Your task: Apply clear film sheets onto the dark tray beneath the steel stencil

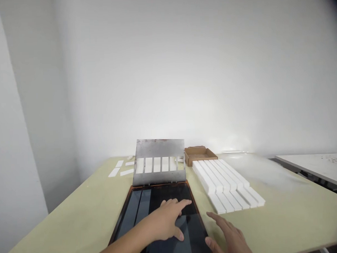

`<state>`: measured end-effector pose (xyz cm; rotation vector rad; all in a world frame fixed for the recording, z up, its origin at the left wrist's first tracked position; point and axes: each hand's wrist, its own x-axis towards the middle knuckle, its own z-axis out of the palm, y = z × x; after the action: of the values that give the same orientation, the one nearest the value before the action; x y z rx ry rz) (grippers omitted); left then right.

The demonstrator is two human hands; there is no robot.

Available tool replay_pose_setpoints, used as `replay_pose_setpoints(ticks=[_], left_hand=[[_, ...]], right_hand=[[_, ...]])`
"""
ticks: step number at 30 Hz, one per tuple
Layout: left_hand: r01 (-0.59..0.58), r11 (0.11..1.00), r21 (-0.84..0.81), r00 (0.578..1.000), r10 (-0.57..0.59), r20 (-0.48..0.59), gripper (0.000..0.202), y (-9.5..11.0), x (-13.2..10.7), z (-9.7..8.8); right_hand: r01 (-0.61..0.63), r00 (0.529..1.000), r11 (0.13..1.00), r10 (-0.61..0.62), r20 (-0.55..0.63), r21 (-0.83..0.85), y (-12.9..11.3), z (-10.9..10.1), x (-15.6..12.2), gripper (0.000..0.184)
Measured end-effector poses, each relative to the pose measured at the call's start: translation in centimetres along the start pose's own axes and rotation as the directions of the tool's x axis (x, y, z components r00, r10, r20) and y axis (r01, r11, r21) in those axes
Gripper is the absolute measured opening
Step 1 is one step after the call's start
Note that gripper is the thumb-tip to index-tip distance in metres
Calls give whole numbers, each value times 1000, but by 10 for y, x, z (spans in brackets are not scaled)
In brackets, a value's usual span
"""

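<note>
A flat black board with an orange-brown rim (198,211) lies in front of me, crossed by several dark grey strips (143,203). Hinged at its far edge, a grey metal plate (160,147) with a row of rectangular cut-outs stands raised. My left hand (167,220) reaches over the board, palm down, its index finger stretched toward the right rim and its thumb spread over a dark strip. Whether its fingertips press on the surface I cannot tell. Fingers apart, my right hand (230,237) is beside the board's right edge, with nothing visible in it.
A stepped stack of white foam-like bars (222,178) lies to the right. Behind it is an open cardboard box (211,157). White rectangular pieces (114,172) lie at the far left. Clear plastic film (258,171) covers the table's back right. Another white table (310,164) stands farther right.
</note>
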<state>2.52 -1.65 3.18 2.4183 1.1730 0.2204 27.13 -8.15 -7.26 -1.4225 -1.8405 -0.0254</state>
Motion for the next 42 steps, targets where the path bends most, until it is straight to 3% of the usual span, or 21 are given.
replay_pose_setpoints(ticks=[4,7,10,13,16,19,22,24,27,30,36,42], left_hand=[[-17,1000,-24,1000,17,1,86,-1,-2,-2],[-49,995,-83,997,44,-56,87,-6,-1,-1],[-90,954,-286,995,75,-64,73,-13,1,-4],[-102,896,-432,995,85,-58,44,-22,5,-24],[-111,905,-411,993,82,-89,29,-34,8,-51],[-99,955,-279,982,48,-184,26,-51,11,-65],[-62,995,-75,918,27,-395,39,-70,13,-55],[-22,1000,21,881,29,-472,39,-83,14,-43],[-1,998,64,872,32,-489,35,-98,14,-27],[-45,997,69,875,72,-479,30,-102,11,-21],[-114,993,20,875,110,-471,17,-100,8,-22],[-172,985,24,850,161,-501,12,-103,8,-16]], right_hand=[[18,998,962,-32,45,271,-7,0,5,52],[48,997,951,-26,-78,305,-21,5,6,42],[31,985,906,45,-169,422,-30,4,13,36],[-14,982,854,109,-153,519,-38,-5,34,43],[44,989,931,11,-148,363,-51,-17,79,48],[166,986,979,-166,-12,120,-70,-15,136,34],[235,908,943,-299,294,234,-87,10,179,22],[192,884,934,-297,360,300,-89,35,192,19],[138,904,925,-264,337,353,-78,71,189,16],[117,920,912,-249,302,394,-60,91,173,12],[186,935,919,-274,226,347,-47,96,163,18],[127,895,871,-307,325,475,-47,96,164,17]])
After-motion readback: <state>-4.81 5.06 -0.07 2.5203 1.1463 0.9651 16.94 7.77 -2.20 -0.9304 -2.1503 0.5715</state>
